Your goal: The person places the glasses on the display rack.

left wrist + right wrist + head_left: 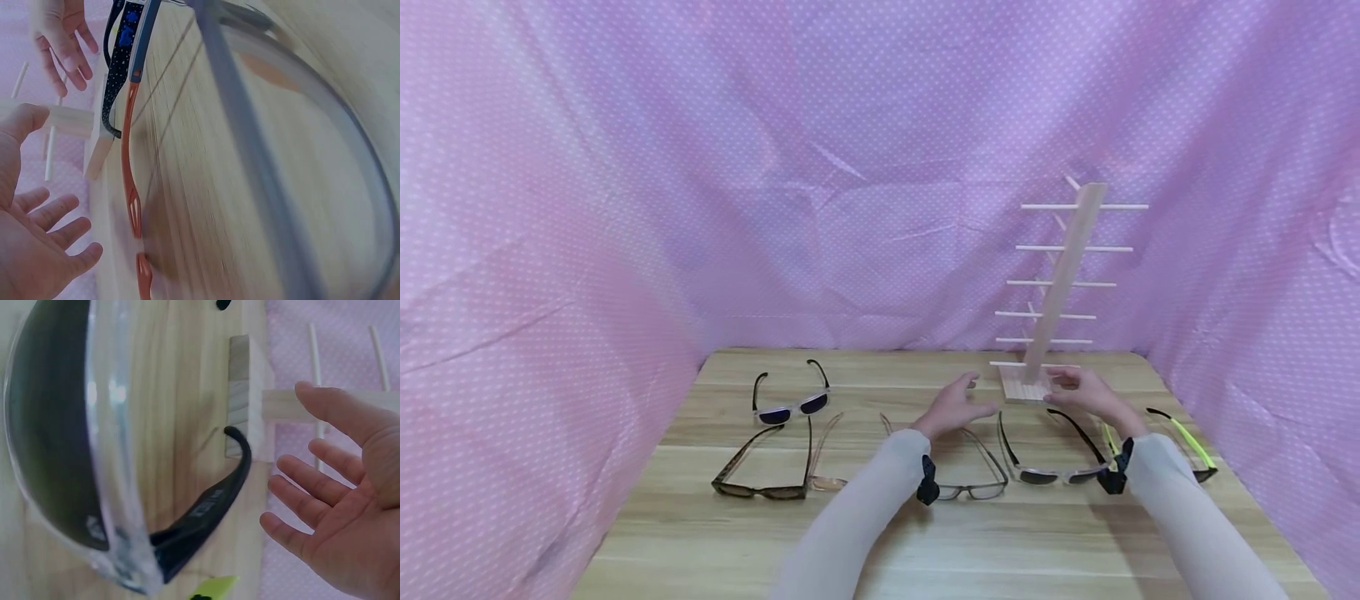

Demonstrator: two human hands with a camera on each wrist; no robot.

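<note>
A wooden display rack (1060, 292) with several thin pegs stands at the back right of the table on a square base (1018, 387). My left hand (951, 408) is just left of that base, fingers spread and nothing in it. On the base's other side, my right hand (1086, 393) reaches in with its palm toward the rack; the right wrist view shows its fingers loosely bent and holding nothing. Beneath my left wrist lie grey-framed eyeglasses (970, 492). Clear-framed sunglasses with black temples (1037, 477) lie between my forearms, in front of the rack.
Tortoiseshell sunglasses (760, 492) and blue-lensed sunglasses (793, 408) lie at the left. Glasses with orange-tinted lenses (827, 483) are partly hidden by my left sleeve. Neon-yellow-templed glasses (1195, 446) lie at the right, partly behind my right wrist. Pink dotted cloth (880, 167) encloses the table.
</note>
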